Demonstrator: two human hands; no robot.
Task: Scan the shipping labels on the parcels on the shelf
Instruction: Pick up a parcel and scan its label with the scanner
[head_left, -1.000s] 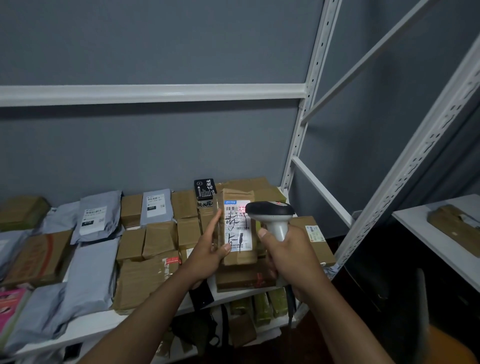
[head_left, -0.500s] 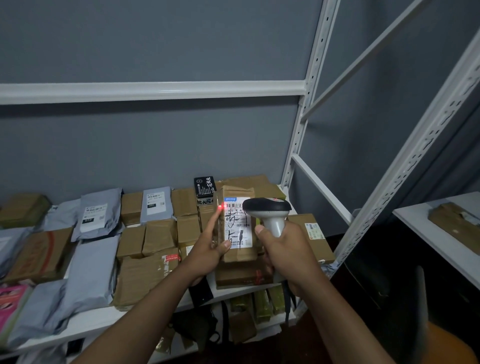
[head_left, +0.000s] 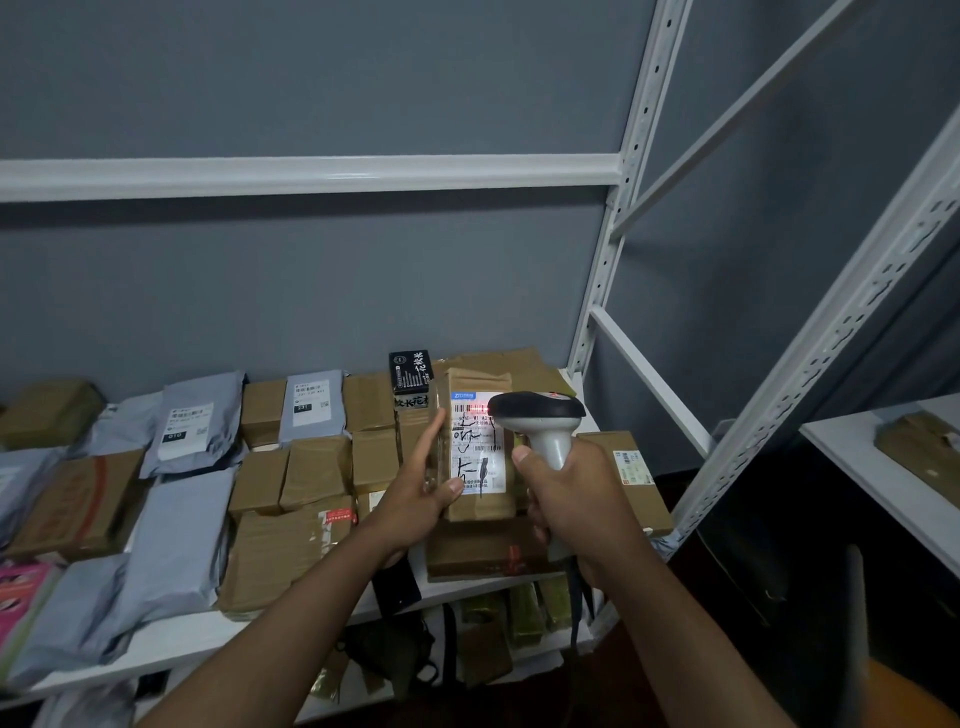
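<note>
Scanning 1 parcel (head_left: 475, 447): left hand (head_left: 421, 499) grips it upright, right hand (head_left: 571, 493) clasps scanner (head_left: 540, 421), beam on label (head_left: 475, 441); many parcels likely remain.

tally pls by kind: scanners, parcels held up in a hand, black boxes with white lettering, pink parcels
barcode scanner, in the right hand: 1
brown parcel, held in the left hand: 1
black box with white lettering: 1
pink parcel: 1
total: 4
</note>
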